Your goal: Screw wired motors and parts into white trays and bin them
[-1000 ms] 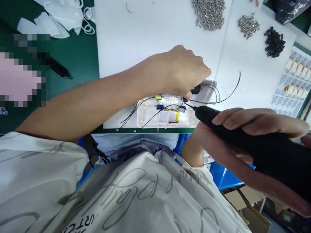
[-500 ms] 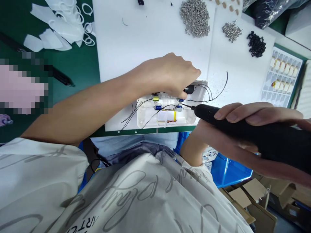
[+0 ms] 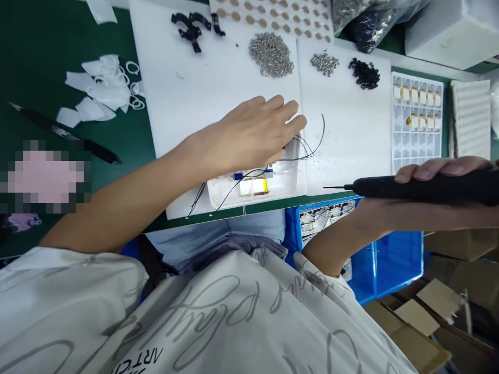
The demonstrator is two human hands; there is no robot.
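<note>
My left hand is over a white plastic housing, palm down with its fingers bent and apart. It hides the upper part of the housing, and nothing shows between its fingers. Inside lie a flat silver battery with a yellow end and small blue components. Thin black wires trail over the rim on both sides. My right hand is wrapped round a black pen-shaped electric screwdriver. Its thin bit points left, to the right of the housing and apart from it.
Silver screws lie in a large pile and a smaller pile, beside black small parts. Black clips sit at the back. A compartment tray stands right, a blue crate below the table edge, a pen left.
My right hand has drawn the screwdriver back to the right, its bit away from the housing. My left hand has lifted its fingertips from the parts inside and spread them. The view has shifted.
</note>
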